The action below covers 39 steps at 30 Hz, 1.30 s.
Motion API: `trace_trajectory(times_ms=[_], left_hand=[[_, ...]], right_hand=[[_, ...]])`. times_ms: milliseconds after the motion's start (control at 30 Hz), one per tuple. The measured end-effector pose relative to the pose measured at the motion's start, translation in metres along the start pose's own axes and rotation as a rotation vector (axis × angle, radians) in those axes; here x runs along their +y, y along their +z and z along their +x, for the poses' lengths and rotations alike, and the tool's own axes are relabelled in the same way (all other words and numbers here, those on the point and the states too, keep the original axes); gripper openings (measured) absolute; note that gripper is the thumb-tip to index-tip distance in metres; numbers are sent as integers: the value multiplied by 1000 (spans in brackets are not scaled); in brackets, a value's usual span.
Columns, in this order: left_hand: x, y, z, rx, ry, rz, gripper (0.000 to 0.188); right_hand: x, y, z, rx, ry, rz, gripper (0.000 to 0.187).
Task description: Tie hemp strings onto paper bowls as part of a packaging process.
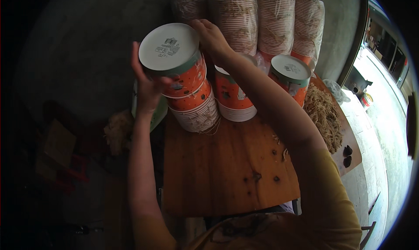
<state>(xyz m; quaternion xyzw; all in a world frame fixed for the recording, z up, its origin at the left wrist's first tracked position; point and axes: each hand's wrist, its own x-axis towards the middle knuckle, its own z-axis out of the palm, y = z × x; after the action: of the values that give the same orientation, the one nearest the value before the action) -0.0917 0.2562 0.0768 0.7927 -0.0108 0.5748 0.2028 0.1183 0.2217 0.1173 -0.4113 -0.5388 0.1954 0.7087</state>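
Observation:
An upside-down orange paper bucket (185,81) with a green band and white base tops the left stack. My left hand (148,86) is against its left side, fingers pointing up and thumb across the front. My right hand (213,39) bends round its far right edge, with the fingertips partly hidden behind it. Under it a nested stack of the same buckets (196,117) stands on the wooden table, loose strands hanging off its rims. A second upturned stack (235,97) is partly behind my right forearm, and a third bucket (291,68) stands farther right.
Tall plastic-wrapped stacks of buckets (235,20) line the back by the wall. A heap of tan strings (323,114) lies on the right of the wooden table (218,171), with two small dark objects (347,156) near its edge. A red stool (78,167) is at the left.

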Motion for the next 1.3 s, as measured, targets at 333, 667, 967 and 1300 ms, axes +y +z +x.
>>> trace_trajectory(times_ms=[333,667,967,1300], left_hand=[[-24,-12,-31,-24,-572,-166,110],[-16,13,-41,14,-577,-261,110],[-26,25,-65,234,-443,205,88],[88,99,-35,142,-542,-383,50]], right_hand=[[-18,-40,-49,-705,91,-1609,59],[-4,-93,-60,-394,57,-1209,55],[-27,-98,-39,-229,-104,-1208,51],[-177,-97,-145,34,-660,-774,53]])
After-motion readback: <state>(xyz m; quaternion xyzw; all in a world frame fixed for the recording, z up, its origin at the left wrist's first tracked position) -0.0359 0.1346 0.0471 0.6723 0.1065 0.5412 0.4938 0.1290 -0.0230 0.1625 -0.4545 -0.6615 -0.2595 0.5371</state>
